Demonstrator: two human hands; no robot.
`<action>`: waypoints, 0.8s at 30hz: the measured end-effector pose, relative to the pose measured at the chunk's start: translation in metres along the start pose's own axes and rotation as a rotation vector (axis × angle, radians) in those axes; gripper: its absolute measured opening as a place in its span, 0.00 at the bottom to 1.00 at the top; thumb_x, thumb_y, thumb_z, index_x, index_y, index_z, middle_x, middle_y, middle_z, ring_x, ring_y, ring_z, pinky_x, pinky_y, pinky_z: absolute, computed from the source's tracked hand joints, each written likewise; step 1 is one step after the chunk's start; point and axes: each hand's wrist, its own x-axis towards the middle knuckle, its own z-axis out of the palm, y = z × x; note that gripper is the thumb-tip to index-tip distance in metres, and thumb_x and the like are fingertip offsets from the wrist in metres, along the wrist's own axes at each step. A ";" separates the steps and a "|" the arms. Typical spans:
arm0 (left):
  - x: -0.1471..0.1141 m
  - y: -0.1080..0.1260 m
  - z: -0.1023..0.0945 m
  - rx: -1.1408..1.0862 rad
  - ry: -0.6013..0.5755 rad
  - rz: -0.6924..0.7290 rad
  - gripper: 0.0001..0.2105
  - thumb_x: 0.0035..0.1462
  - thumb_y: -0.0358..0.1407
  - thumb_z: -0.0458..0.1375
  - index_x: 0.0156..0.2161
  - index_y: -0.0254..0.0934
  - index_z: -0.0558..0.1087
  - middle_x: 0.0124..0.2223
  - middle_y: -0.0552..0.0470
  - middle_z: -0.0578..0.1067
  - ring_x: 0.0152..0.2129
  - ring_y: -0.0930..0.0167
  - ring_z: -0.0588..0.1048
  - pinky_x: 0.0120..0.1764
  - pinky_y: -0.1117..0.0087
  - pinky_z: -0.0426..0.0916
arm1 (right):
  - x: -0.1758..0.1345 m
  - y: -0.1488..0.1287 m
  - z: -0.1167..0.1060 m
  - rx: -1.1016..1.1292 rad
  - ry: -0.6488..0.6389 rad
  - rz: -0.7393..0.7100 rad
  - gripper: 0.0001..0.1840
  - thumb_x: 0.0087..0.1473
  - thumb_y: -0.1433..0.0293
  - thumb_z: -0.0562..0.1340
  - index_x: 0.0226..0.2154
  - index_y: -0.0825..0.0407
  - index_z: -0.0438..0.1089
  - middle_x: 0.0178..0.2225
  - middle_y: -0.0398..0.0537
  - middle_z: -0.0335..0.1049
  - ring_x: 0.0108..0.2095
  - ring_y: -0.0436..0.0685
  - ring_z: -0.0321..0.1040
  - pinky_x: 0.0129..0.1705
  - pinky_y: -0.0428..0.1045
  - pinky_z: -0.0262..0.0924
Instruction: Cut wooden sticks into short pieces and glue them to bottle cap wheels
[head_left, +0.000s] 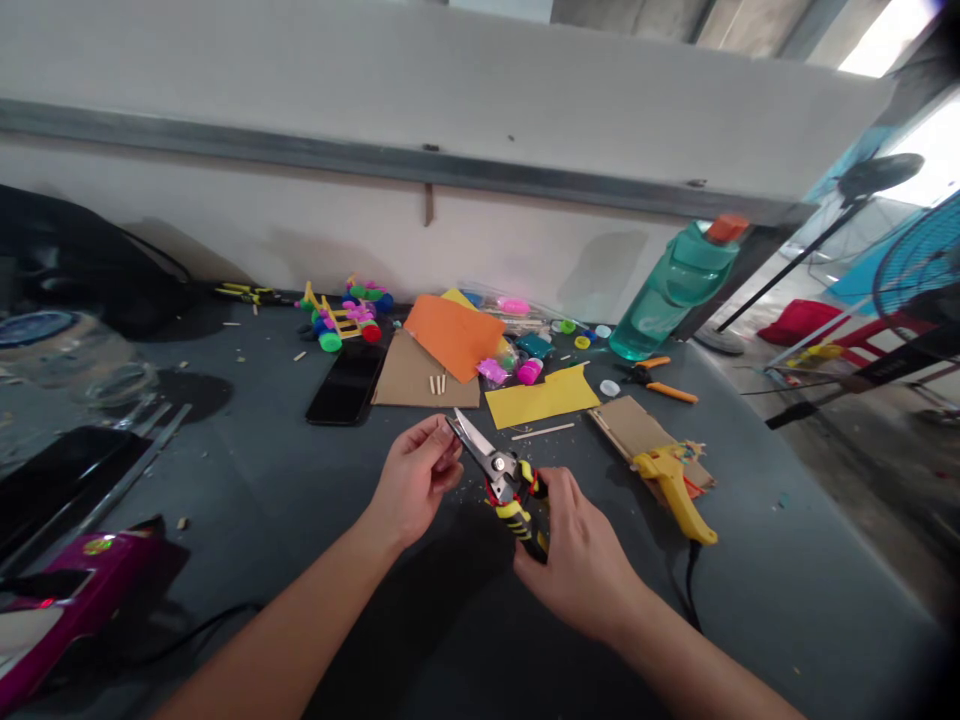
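My right hand (574, 550) is wrapped round the yellow-and-black handles of heavy-duty shears (497, 463). The blades point up and left, parted at the tips. My left hand (420, 470) is closed in a pinch right beside those tips; whatever lies between its fingers is too small or hidden to make out. Beyond the blades, several short wooden pieces (437, 384) lie on a brown cardboard sheet (397, 375). A thin wooden stick (543, 431) rests on the table in front of a yellow sheet (540, 398).
A yellow glue gun (675, 490) lies on cardboard at right, near orange-handled pliers (667, 388) and a teal bottle (671, 290). A black phone (345, 385), orange sheet (454, 335) and colourful toy-like assembly (345, 318) sit farther back. A glass jar (75, 355) and magenta device (90, 590) stand left.
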 end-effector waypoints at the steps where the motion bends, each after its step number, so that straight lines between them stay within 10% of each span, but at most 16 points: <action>1: 0.000 0.000 0.000 -0.008 -0.002 0.000 0.09 0.51 0.33 0.60 0.24 0.32 0.65 0.19 0.59 0.55 0.15 0.82 0.52 0.14 0.83 0.46 | 0.000 0.000 0.000 -0.013 -0.001 0.001 0.25 0.42 0.69 0.57 0.46 0.55 0.53 0.40 0.53 0.60 0.39 0.61 0.62 0.40 0.55 0.59; 24: 0.000 0.001 -0.002 0.028 -0.027 0.011 0.09 0.50 0.33 0.60 0.24 0.31 0.68 0.21 0.58 0.59 0.15 0.83 0.52 0.15 0.82 0.45 | 0.002 -0.001 -0.009 -0.129 -0.159 -0.004 0.20 0.42 0.68 0.56 0.40 0.53 0.53 0.34 0.50 0.63 0.33 0.58 0.63 0.33 0.50 0.55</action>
